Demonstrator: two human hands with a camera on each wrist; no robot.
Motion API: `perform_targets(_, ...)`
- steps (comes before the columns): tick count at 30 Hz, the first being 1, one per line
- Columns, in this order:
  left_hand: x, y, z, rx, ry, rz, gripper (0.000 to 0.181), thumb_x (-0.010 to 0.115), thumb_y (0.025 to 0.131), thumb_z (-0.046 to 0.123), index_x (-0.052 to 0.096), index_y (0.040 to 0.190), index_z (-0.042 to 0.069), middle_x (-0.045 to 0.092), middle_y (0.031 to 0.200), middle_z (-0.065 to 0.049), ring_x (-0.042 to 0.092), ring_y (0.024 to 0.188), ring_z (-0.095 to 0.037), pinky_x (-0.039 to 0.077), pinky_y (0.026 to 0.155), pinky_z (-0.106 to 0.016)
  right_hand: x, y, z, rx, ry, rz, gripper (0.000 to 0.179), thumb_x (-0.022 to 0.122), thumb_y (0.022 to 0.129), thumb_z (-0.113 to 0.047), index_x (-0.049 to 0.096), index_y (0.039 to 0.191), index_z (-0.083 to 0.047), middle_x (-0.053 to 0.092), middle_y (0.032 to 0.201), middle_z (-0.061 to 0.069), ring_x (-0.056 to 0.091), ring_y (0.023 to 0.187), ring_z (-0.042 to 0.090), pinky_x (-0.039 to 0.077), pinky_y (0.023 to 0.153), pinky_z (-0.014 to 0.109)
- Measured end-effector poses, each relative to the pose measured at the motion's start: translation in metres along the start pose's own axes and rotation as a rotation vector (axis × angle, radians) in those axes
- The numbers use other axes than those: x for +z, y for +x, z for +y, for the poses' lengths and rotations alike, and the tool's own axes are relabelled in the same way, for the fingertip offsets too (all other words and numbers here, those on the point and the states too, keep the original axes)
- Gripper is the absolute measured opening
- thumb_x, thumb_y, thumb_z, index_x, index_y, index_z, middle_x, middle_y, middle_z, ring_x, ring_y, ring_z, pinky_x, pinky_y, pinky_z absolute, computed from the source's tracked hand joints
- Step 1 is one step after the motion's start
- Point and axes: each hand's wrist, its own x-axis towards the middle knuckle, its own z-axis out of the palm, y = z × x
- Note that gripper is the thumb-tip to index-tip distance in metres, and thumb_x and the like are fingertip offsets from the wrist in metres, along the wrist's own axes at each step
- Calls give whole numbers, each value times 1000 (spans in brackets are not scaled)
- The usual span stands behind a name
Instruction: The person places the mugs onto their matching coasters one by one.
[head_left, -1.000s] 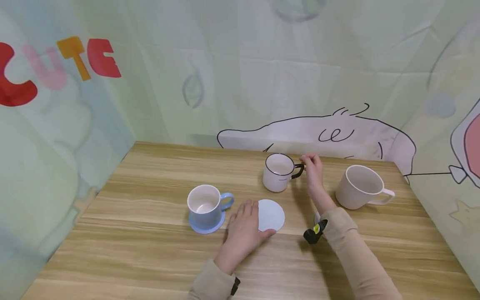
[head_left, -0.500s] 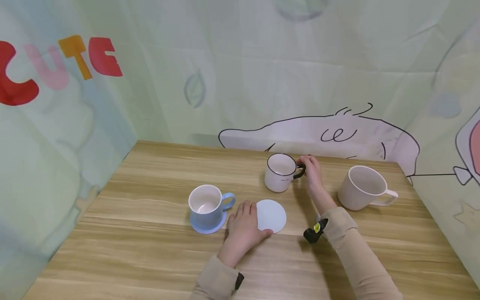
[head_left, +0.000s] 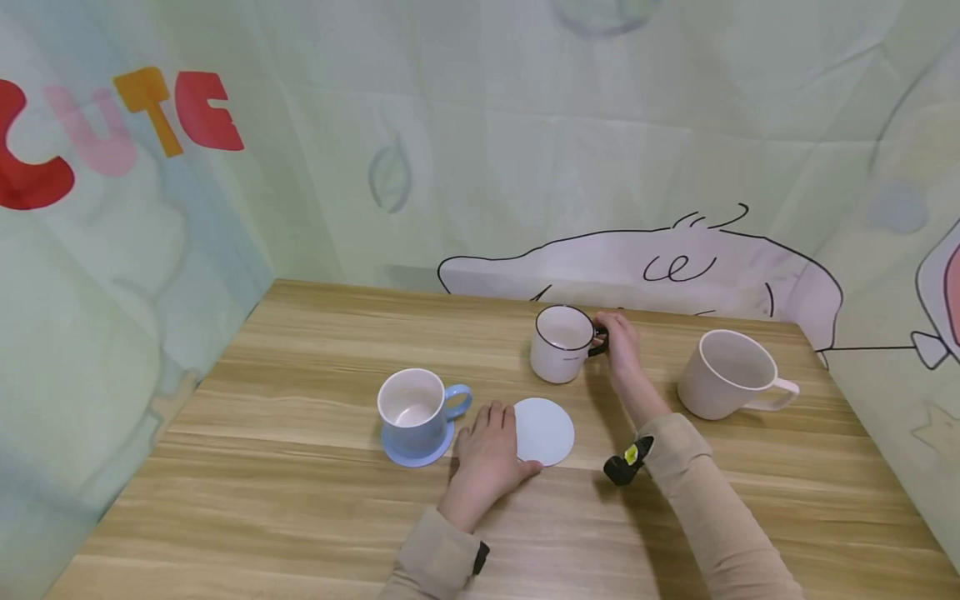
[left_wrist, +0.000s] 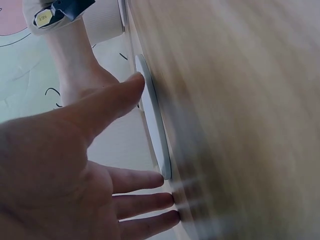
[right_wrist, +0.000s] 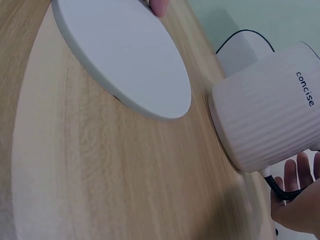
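My left hand (head_left: 487,450) rests on the table with fairly straight fingers, its thumb and fingertips at the left edge of a round white coaster (head_left: 546,432). The left wrist view shows the thumb (left_wrist: 120,100) and fingers spread along the rim of this coaster (left_wrist: 156,130). Behind the coaster stands an upright white mug (head_left: 557,360) with a black rim. My right hand (head_left: 621,346) holds its black handle, fingers curled about it. In the right wrist view the ribbed mug (right_wrist: 265,107), printed "concise", stands beside the coaster (right_wrist: 125,55), apart from it.
A light blue mug (head_left: 411,415) stands on a blue coaster (head_left: 417,457) to the left of my left hand. At the right is a larger cream mug (head_left: 722,379), its handle pointing right. A printed cloth (head_left: 495,158) hangs behind the wooden table (head_left: 300,517).
My right hand has moved in slightly and closed on the handle of the white mug. The left hand stays at the coaster. The view has shifted a little.
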Motion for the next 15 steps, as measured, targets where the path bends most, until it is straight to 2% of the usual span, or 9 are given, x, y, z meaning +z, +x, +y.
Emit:
perform_targets(9,0,2,3,-17,50,-20,90,76,75,50,42,140,-1,44,145,-18,39,137,-32,41,100,-51,1,2,3,15,-7,-11,18,49,97,-12,54,79,-12,53,68,-7,48,61,3,42,61,14)
perform_targets(12,0,3,4,-27,65,-33,90,75,76,51,41,141,-1,43,146,-17,38,138,-31,41,101,-51,1,3,5,4,-50,-11,18,49,96,-10,56,79,-12,52,65,-9,48,59,2,42,60,15)
perform_targets(15,-1,3,6,-35,88,-50,90,75,77,51,40,142,0,42,147,-16,38,138,-31,41,101,-51,0,3,6,-2,-141,5,15,50,95,-12,58,82,-12,52,65,-11,49,60,2,42,63,15)
